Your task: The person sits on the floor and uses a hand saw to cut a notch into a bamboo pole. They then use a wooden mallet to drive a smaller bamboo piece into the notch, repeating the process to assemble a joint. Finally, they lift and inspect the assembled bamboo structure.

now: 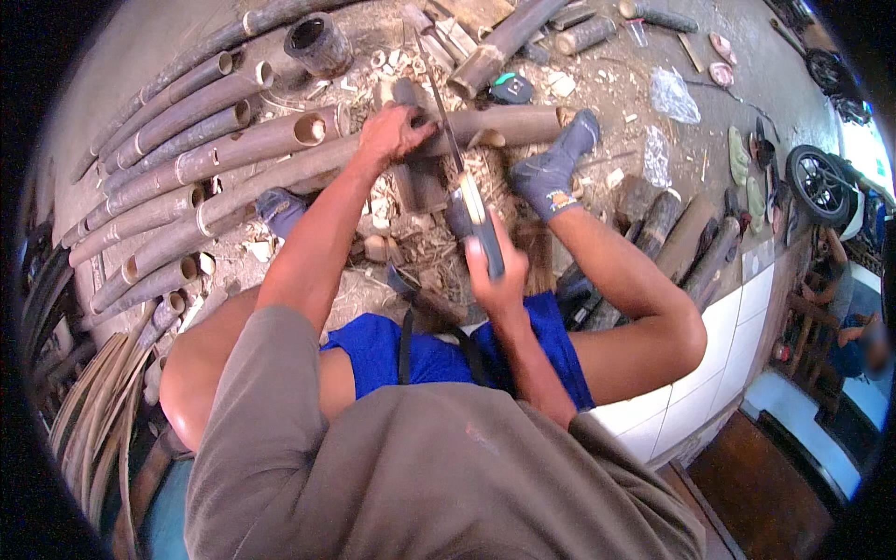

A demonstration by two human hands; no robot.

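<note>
Head view: the left hand [397,131] is closed over a long, round bamboo pole [308,168], its grey-brown skin smooth and jointed, lying across the middle of the scene from left to far right. The right hand [495,271] has its fingers wrapped around the dark handle of a hand saw [446,121], whose thin, straight metal blade runs away from the person and crosses the pole just right of the left hand. A foot in a blue-grey sock [553,168] rests beside the pole on the right. Pale, fibrous shavings [411,243] litter the grey concrete floor [140,47]. Hollow cut bamboo poles [177,121] are stacked at left. White tiles [737,317] edge the near right; a scooter wheel [817,182] stands far right.
</note>
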